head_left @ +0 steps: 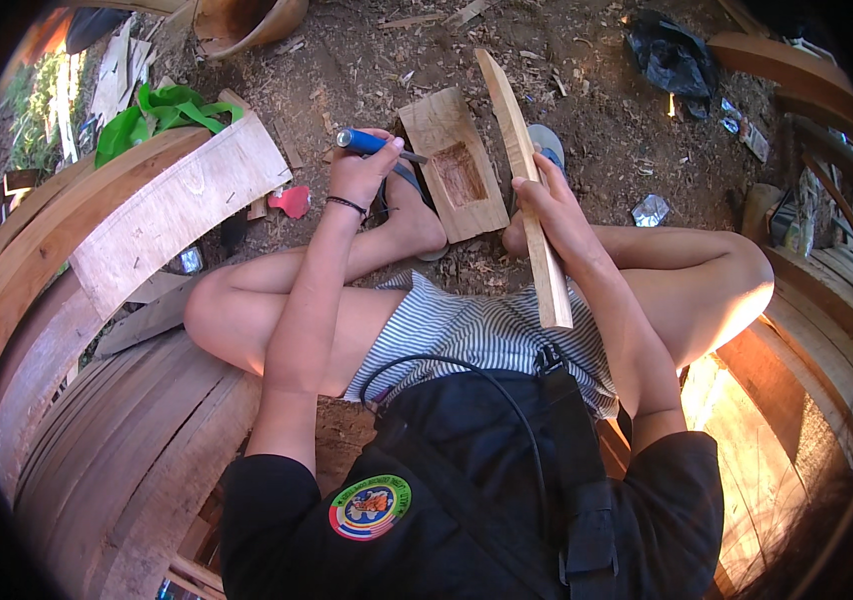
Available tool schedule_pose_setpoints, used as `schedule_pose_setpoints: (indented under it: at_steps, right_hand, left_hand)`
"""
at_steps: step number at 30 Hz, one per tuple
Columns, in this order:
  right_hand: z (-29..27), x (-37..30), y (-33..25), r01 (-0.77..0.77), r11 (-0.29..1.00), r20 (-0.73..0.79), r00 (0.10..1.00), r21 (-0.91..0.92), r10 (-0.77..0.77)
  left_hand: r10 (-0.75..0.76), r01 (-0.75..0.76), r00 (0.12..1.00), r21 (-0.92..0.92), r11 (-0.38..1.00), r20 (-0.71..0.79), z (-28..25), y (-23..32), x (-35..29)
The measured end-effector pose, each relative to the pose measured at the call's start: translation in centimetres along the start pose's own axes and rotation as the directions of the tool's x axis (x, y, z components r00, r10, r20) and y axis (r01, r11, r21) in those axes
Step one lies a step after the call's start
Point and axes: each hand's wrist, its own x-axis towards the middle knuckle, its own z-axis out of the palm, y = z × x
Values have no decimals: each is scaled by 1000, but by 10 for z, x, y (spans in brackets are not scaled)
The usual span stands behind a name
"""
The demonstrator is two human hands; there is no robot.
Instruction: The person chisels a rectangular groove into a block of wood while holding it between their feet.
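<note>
My left hand (pixel 359 178) is closed round a chisel with a blue handle (pixel 361 141). Its metal blade points right, with the tip over or against the upper left side of a wooden block (pixel 434 118); whether it touches I cannot tell. The block lies on the ground between my feet, and a rough rectangular recess (pixel 460 174) is cut into its face. A long, slightly curved wooden bar (pixel 513 120) is gripped near its middle by my right hand (pixel 555 208). One end of the bar points away from me, the other hangs over my lap.
Curved boards (pixel 187 200) with nails stand at the left, with green cloth or plastic (pixel 162 112) on them. More planks (pixel 822 300) line the right. Wood chips cover the dirt floor (pixel 367 70). A black plastic bag (pixel 672 62) and crumpled foil (pixel 651 210) lie at the far right.
</note>
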Motion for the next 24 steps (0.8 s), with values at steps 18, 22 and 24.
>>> schedule_pose_setpoints:
  at_steps: [18,22,24]
  right_hand:
    - [-1,3,5,0,1000,-8,1000,-20,0]
    - [1,3,6,16,999,-23,1000,-28,-16]
    - [0,4,6,-1,999,-9,1000,-36,0]
  left_hand:
    - [-6,3,999,-64,998,-46,0,-6,-4]
    - [-4,3,999,-30,1000,-45,-2,-10,-3]
    - [-20,18,998,-37,999,-53,-1,-8,-4]
